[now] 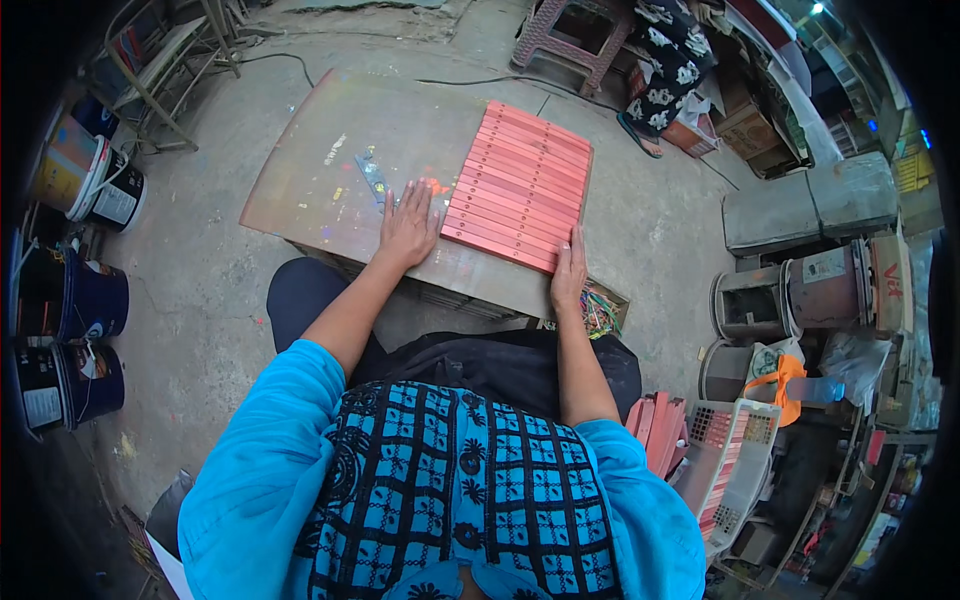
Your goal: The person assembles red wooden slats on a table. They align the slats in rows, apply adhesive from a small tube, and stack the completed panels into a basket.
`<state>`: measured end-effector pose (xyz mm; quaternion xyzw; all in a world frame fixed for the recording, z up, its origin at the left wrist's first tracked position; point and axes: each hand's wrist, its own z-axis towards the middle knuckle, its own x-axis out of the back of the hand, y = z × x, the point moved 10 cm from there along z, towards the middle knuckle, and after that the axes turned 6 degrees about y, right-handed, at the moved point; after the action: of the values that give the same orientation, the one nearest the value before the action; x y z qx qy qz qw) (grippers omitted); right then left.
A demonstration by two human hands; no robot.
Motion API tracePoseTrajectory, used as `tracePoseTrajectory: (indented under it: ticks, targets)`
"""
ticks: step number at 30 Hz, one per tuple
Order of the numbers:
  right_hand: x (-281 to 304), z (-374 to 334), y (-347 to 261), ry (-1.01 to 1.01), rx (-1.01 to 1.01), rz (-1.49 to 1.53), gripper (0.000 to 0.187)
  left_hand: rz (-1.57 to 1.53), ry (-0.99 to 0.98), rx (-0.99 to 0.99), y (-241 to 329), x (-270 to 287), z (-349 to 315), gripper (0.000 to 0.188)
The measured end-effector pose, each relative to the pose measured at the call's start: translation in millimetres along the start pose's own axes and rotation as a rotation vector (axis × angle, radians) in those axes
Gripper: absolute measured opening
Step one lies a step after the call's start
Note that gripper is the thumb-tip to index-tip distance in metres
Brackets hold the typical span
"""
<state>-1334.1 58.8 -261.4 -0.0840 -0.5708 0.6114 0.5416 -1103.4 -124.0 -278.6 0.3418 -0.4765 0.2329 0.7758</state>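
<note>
Several red-pink wooden strips [520, 185] lie side by side on the low table [300, 175], forming a flat block with two rows of dark holes or dots. My left hand [408, 228] rests flat on the tabletop at the block's left edge, its fingers stretched out. At the block's near right corner, my right hand [569, 272] is held on edge, fingers straight and touching the side of the strips. Neither hand grips anything. A bluish-grey flat strip [371, 180] lies just beyond my left fingertips, beside an orange paint smear.
Below the table's near right corner is a box of thin colourful pieces [602, 312]. More red strips [657, 430] and a white plastic basket [722, 480] stand at my right. Buckets [95, 290] line the left side. A person's sandalled foot [642, 138] is beyond the table, near a stool [572, 45].
</note>
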Motion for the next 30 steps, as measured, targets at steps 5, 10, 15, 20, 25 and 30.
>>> tracePoseTrajectory:
  ticks: [5, 10, 15, 20, 25, 30]
  targets:
    - [12.0, -23.6, 22.9, -0.023, -0.092, 0.086, 0.052, -0.013, -0.117, -0.035, 3.4, 1.3, -9.4, 0.064]
    - [10.3, -32.6, 26.0, -0.078, -0.092, -0.21, 0.054, -0.062, -0.113, -0.109, 26.4, 2.3, -18.3, 0.071]
    - [6.3, -32.8, 29.8, -0.093, -0.029, -0.178, 0.053, -0.072, -0.079, -0.117, 35.8, -3.6, -17.2, 0.067]
    - [6.2, -35.9, 24.8, -0.089, -0.054, -0.151, 0.053, -0.083, -0.054, -0.112, 32.7, -2.8, -19.7, 0.065]
    - [1.8, -37.4, 24.8, -0.114, -0.107, -0.09, 0.059, -0.102, -0.02, -0.127, 25.7, 3.2, -24.5, 0.068]
    - [40.2, -32.6, 29.7, 0.01, -0.14, -0.173, 0.064, -0.162, -0.026, -0.14, 35.8, -0.6, -21.9, 0.066]
